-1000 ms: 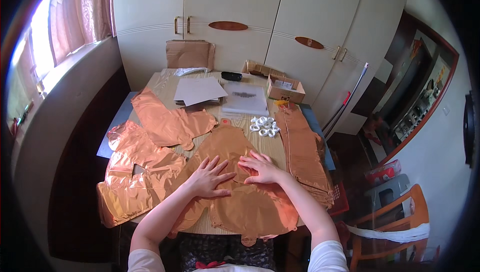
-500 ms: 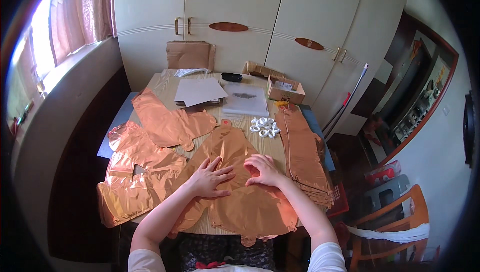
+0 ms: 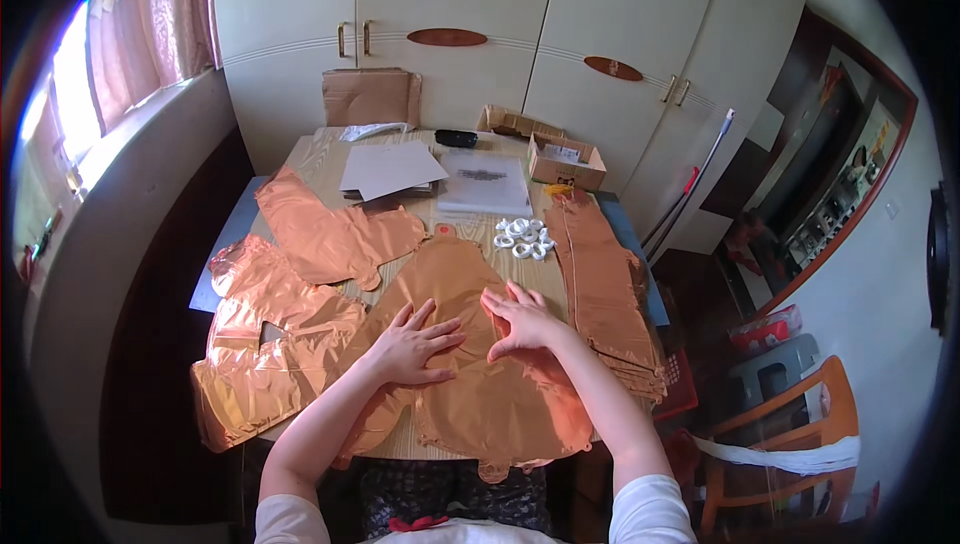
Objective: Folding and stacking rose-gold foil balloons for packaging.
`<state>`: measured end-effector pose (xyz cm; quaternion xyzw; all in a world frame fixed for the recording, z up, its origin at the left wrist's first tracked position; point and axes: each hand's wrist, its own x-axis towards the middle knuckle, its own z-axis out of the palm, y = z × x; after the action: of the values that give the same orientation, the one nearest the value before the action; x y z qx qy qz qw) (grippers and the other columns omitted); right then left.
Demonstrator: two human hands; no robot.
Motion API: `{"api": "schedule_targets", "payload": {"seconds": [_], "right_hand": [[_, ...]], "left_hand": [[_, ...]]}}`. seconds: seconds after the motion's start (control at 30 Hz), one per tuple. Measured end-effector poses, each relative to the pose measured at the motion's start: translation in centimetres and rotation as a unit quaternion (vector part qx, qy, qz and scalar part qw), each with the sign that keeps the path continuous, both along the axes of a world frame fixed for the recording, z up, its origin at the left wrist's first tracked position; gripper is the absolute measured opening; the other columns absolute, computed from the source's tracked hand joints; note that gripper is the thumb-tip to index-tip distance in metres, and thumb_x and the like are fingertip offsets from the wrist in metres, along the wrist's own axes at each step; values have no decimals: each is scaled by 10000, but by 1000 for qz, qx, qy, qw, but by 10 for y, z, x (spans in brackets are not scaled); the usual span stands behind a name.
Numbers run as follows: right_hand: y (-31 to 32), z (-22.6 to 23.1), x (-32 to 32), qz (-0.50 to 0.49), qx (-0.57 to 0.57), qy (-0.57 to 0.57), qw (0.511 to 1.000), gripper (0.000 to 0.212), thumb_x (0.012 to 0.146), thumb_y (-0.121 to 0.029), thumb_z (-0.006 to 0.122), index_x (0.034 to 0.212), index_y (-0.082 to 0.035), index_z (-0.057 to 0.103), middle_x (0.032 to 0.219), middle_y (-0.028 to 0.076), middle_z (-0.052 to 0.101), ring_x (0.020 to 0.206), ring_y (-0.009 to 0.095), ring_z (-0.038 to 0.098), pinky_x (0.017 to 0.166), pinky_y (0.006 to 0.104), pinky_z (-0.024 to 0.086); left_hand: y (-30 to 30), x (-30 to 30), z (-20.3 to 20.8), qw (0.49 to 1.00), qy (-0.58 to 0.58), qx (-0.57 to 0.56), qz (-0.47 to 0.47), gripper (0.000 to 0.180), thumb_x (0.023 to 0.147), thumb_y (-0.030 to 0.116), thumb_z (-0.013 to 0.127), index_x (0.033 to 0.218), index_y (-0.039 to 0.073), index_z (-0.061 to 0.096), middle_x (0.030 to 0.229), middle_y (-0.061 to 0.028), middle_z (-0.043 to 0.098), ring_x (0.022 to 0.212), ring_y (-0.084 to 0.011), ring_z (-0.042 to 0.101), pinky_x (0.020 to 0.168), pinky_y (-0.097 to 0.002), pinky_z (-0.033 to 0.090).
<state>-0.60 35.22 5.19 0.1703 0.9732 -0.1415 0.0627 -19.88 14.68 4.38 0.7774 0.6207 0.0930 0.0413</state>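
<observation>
Both hands barely shifted, left hand [image 3: 415, 344] & right hand [image 3: 522, 319] spread flat (fingers splayed), pressing copper foil balloon [image 3: 490, 399]

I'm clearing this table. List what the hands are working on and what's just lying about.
In hand: left hand and right hand, flat on the copper foil balloon.

Lying about: other foil balloons, folded stack, white rings, papers, cardboard box.

**Copper foil balloon flat on the table**

A deflated, shiny copper-orange foil balloon [image 3: 470, 344] lies flat and wrinkled on the near part of the wooden table, its rounded lower edge with a small tab overhanging the near edge. Its narrower top points toward the far side.
</observation>
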Motion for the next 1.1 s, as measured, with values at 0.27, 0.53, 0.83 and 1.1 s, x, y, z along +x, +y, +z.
{"api": "schedule_targets", "payload": {"seconds": [0.27, 0.53, 0.83, 1.1], "right_hand": [[0, 5, -7, 7, 1, -76, 997, 1327, 535, -700, 781, 1559, -146, 145, 1627, 52, 131, 1490, 379, 16, 1182, 556, 47], [3, 1, -6, 9, -19, -69, 997, 1357, 515, -735, 766, 1559, -148, 129, 1628, 52, 117, 1489, 380, -8, 1178, 579, 9], [1, -1, -7, -20, -23, -66, 997, 1455, 515, -773, 748, 1554, -159, -64, 1602, 153, 179, 1495, 359, -9, 1164, 593, -35], [2, 0, -4, -18, -18, -80, 996, 1449, 551, -737, 766, 1546, -145, -103, 1592, 173, 200, 1498, 346, 3, 1156, 597, -63]], "left_hand": [[0, -1, 6, 999, 47, 0, -4, 716, 878, 652, 496, 1447, 220, 450, 1539, -11, 368, 1465, -375, 179, 1166, -574, 153], [-8, -16, 64, 997, -29, -71, 7, 527, 902, 511, 566, 1266, 133, 611, 1395, -79, 532, 1357, -310, 406, 1130, -497, 287], [39, 32, 29, 996, 44, 22, -75, 380, 746, 198, 659, 1120, 134, 678, 1222, 5, 634, 1133, -202, 555, 940, -371, 425], [64, 39, 19, 998, 58, 28, -24, 481, 694, 281, 687, 1158, 157, 658, 1165, 62, 643, 1045, -166, 565, 855, -342, 428]]}}
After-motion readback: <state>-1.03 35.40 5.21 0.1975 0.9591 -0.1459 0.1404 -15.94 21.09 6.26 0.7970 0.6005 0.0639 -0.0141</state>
